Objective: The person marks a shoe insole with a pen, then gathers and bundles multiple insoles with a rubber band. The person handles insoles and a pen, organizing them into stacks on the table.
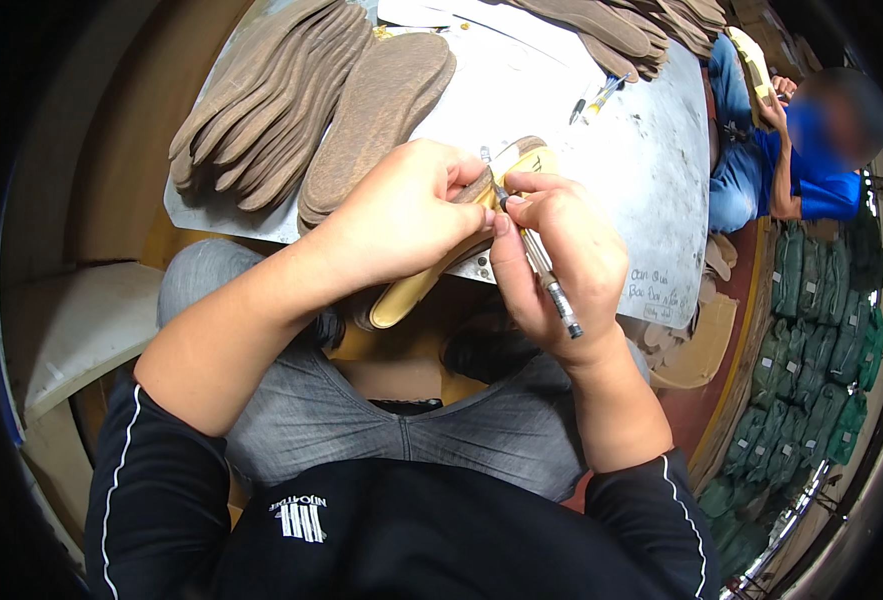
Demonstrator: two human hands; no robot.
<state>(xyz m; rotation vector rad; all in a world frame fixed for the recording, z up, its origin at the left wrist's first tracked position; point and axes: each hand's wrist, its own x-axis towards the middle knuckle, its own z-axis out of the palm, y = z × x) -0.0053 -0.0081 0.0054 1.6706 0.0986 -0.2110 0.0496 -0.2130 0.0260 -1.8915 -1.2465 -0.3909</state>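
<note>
At the worktop (666, 180)'s near edge, the left hand (406, 205)'s grip pinches a yellow-faced insole (398, 302), the right hand (569, 250)'s closes round a pen (541, 265) — a slackened left pinch could let the insole slip.

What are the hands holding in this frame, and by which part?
The right hand holds a pen toward its upper end; the left hand holds a yellow-and-brown insole near its middle, the exact contact partly hidden.

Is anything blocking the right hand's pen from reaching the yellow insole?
Nothing visible stands between the pen in the right hand and the yellow insole. The left hand covers part of it nearby; tip contact is unclear.
</note>
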